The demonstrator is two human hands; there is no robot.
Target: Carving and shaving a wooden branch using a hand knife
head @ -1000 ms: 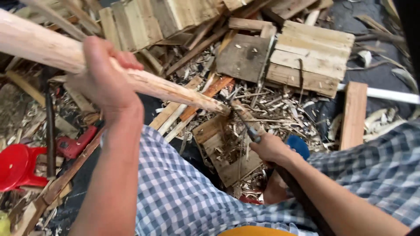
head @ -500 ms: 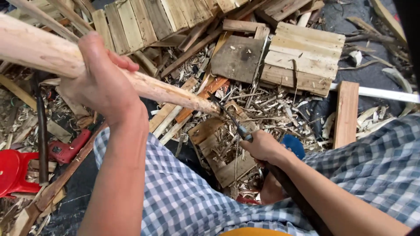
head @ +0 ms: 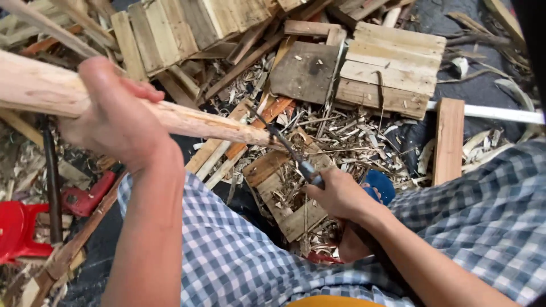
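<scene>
Over a floor littered with shavings (head: 341,139) and pallet boards (head: 392,68), a long wooden stake (head: 187,119) is held slanting down to the right, its tapered tip resting near a small board (head: 284,199) between the knees. The left hand (head: 111,116) is wrapped fully around the thick part of the stake, fingers closed tight on it. The right hand (head: 341,196) is clenched around the handle of a dark blade (head: 284,145), whose edge is laid against the stake's tip.

For a clean point, the cut is best taken in thin, shallow slices away from the body, with the stake braced firmly and turned a little between strokes; the gripping hand is wisely kept well up the shaft, apart from the blade's path.

Compared with half a second ago, the blade is set slightly higher along the tip and the stake is barely shifted. A red tool (head: 85,196) and a red stool (head: 20,230) are left lying at the left.
</scene>
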